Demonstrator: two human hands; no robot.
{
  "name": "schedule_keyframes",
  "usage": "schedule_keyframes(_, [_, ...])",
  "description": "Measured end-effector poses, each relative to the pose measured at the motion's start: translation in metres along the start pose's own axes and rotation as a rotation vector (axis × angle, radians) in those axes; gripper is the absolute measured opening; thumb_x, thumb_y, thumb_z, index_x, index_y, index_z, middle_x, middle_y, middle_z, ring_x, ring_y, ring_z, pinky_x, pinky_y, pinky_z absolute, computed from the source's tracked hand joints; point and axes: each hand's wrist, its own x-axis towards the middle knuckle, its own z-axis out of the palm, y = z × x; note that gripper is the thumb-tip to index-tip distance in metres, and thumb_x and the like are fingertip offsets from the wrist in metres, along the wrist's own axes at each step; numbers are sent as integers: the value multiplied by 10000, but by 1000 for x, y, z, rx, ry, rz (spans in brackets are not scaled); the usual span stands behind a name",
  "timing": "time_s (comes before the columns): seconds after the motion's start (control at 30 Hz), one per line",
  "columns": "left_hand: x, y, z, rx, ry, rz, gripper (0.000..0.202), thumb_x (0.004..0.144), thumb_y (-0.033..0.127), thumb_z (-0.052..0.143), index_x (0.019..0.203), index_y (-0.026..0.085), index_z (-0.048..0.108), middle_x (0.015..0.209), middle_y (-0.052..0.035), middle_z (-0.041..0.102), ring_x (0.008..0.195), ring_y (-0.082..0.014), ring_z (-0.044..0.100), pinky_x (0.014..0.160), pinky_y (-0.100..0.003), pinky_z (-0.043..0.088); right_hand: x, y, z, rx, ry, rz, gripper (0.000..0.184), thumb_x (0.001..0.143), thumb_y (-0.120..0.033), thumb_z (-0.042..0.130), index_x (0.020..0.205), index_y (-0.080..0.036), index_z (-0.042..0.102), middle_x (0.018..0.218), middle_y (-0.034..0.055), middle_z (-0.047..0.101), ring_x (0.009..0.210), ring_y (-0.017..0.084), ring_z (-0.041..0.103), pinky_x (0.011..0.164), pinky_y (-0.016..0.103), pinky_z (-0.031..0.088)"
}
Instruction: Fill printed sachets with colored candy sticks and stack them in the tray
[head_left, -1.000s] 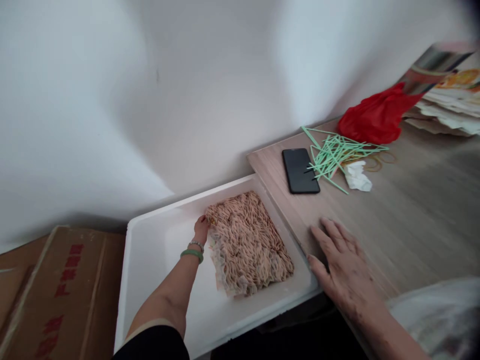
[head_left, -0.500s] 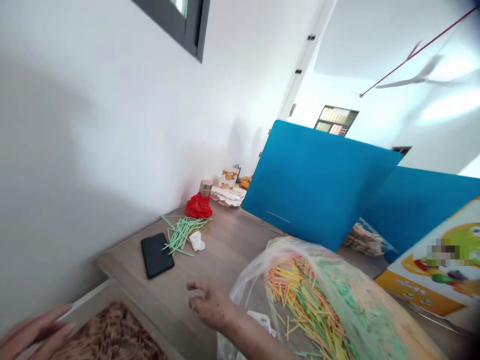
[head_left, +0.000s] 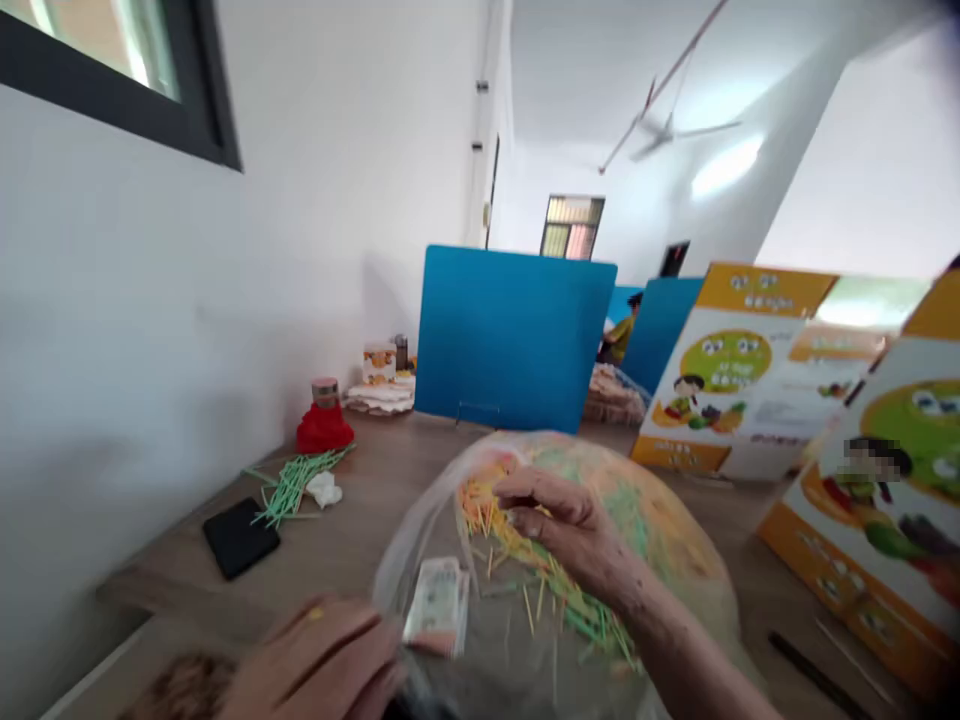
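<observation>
A clear plastic bag lies on its side, its mouth toward me, with many thin green, yellow and orange sticks inside. Over the sticks at the bag's mouth is my right hand, its fingers bent and thumb apart; nothing shows between them. My left hand is low by the bag's left edge, blurred, with fingers close together. Whether it grips the plastic is unclear. Beside it sits a stack of printed cards, next to or under the film. A brown, rough-textured mass is partly hidden behind my left hand.
On the left of the table lie a black phone, loose green sticks, a crumpled tissue and a red bag. A blue panel stands behind. Printed cartons stand at the right, near a dark rod.
The view has turned right. My right hand has gone from the table left of the bag to over the sticks. My left hand has moved from the brown mass toward the bag's edge.
</observation>
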Motion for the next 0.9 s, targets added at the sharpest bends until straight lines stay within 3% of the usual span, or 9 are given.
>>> schedule_keyframes(0.07, [-20, 25, 7, -1, -171, 16, 202, 963, 293, 538, 1087, 345, 688, 1067, -22, 711, 913, -192, 676, 800, -340, 594, -36, 31, -15, -4, 86, 144, 167, 814, -278, 611, 916, -231, 734, 919, 23, 730, 889, 184, 669, 833, 336, 539])
schedule_keyframes(0.13, [-40, 42, 20, 40, -355, 7, 243, 971, 221, 484, 1066, 290, 697, 1074, -40, 724, 908, -204, 691, 827, -362, 593, -75, 71, -24, -4, 158, 330, 198, 784, -301, 625, 923, -224, 743, 903, 26, 737, 881, 196, 673, 817, 342, 539])
schedule_keyframes(0.2, [-56, 53, 38, 92, -504, -19, 252, 971, 192, 453, 1026, 216, 698, 1096, -84, 723, 915, -223, 696, 836, -384, 596, -113, 108, -25, 0, 148, 496, 220, 783, -317, 621, 930, -216, 749, 852, 25, 735, 834, 197, 671, 781, 336, 538])
schedule_keyframes(0.3, [-67, 56, 62, 84, -637, -70, 240, 961, 188, 463, 989, 190, 701, 1054, -102, 723, 915, -226, 697, 824, -371, 603, -153, 143, -17, 19, 103, 610, 214, 791, -313, 608, 908, -205, 752, 838, 34, 741, 830, 206, 680, 785, 341, 538])
schedule_keyframes(0.47, [-46, 43, 88, -2, -718, -138, 218, 958, 221, 488, 988, 233, 704, 1100, -90, 713, 1014, -235, 683, 896, -382, 576, -173, 150, -10, -42, 45, 526, 222, 826, -197, 534, 881, -209, 749, 907, 49, 753, 893, 201, 688, 846, 344, 523])
schedule_keyframes(0.6, [-26, 37, 126, -125, -794, -138, 206, 954, 232, 494, 964, 244, 699, 1051, -67, 712, 971, -218, 685, 853, -349, 572, -181, 151, -17, -105, 6, 508, 285, 837, -97, 479, 894, -206, 737, 867, 32, 742, 848, 167, 675, 804, 290, 504])
schedule_keyframes(0.8, [-26, 82, 197, -305, -993, 58, 215, 953, 163, 485, 1075, 207, 658, 1097, -73, 684, 1000, -225, 625, 879, -365, 534, -180, 163, -43, -182, 179, 581, 267, 860, -129, 473, 967, -209, 704, 908, 28, 718, 890, 175, 648, 826, 293, 490])
schedule_keyframes(0.9, [-25, 100, 219, -308, -1130, 96, 173, 938, 195, 548, 1084, 207, 641, 1079, -67, 663, 993, -235, 585, 883, -381, 511, -175, 175, -71, -346, 287, 739, 283, 865, -178, 457, 1043, -201, 676, 971, 64, 715, 924, 213, 653, 853, 350, 509])
